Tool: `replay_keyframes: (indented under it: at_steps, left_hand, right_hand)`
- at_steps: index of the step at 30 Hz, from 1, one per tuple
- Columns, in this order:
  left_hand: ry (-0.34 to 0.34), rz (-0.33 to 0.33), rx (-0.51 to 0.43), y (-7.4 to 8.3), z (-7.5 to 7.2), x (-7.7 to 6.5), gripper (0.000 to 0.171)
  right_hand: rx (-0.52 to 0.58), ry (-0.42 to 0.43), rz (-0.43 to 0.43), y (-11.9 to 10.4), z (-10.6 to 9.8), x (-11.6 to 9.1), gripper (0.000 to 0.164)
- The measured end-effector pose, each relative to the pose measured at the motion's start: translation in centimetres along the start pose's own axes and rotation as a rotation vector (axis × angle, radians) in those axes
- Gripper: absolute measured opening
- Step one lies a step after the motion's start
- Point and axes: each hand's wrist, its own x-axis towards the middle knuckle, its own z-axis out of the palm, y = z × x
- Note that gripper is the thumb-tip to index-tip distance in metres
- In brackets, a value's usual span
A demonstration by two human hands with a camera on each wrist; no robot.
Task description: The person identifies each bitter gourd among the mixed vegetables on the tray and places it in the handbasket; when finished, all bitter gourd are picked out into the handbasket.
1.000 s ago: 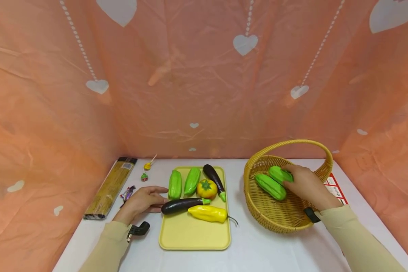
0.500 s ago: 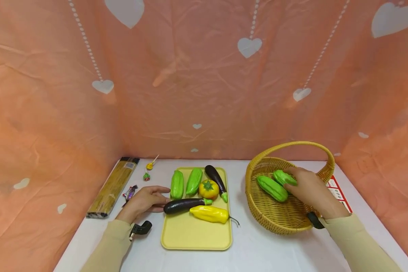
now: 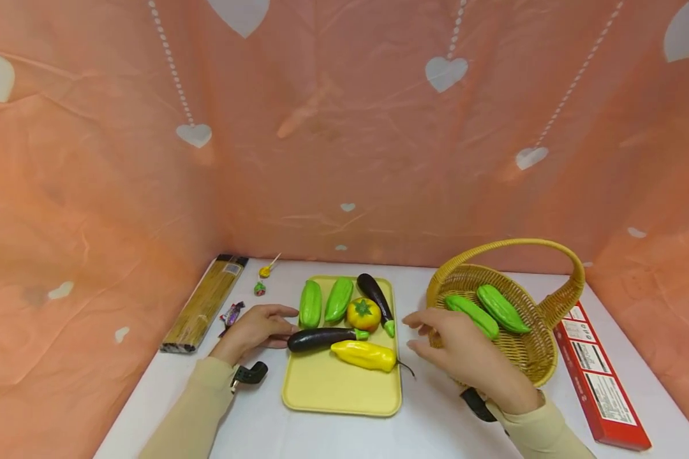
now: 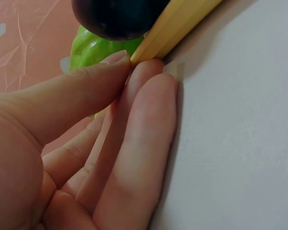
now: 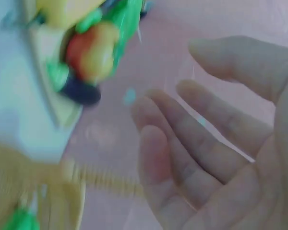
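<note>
My left hand (image 3: 258, 330) pinches the left rim of the yellow tray (image 3: 344, 390); in the left wrist view the thumb (image 4: 81, 84) lies over the rim, fingers below. On the tray are two light green ridged gourds (image 3: 311, 305), a yellow-orange tomato-like fruit (image 3: 363, 315), a yellow pepper (image 3: 366, 355) and two eggplants, one (image 3: 321, 339) near that hand, the other (image 3: 374, 295) at the far right corner. Between tray and basket, my right hand (image 3: 465, 347) hovers with nothing in it, fingers apart. The wicker basket (image 3: 574, 290) holds two green gourds (image 3: 502, 309), partly behind the hand.
Left of the tray lie a bundle of thin wooden sticks (image 3: 203, 306), a purple-wrapped candy (image 3: 232, 314) and two lollipops (image 3: 265, 272). A red and white box (image 3: 600, 376) lies right of the basket. Pink cloth walls (image 3: 344, 159) enclose the back and sides.
My right hand has let go of the second green gourd in the basket and moved left, out toward the tray. The left hand stays at the tray's rim. The head view has shifted slightly.
</note>
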Motion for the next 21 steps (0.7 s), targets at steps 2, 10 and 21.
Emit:
replay_keyframes:
  at_steps: [2, 10, 21]
  left_hand:
    - [0.001, 0.002, -0.006, 0.2, 0.0, 0.2, 0.044]
    - [0.008, 0.016, 0.008, 0.5, 0.0, 0.5, 0.043]
    - [0.005, -0.003, -0.006, 0.0, 0.0, 0.0, 0.042]
  right_hand:
    - [0.017, -0.019, -0.035, -1.0, 1.0, 1.5, 0.033]
    - [0.064, -0.034, -0.067, -2.8, 4.6, 8.3, 0.054]
    - [0.075, -0.103, 0.007, -3.0, 7.6, 12.1, 0.069]
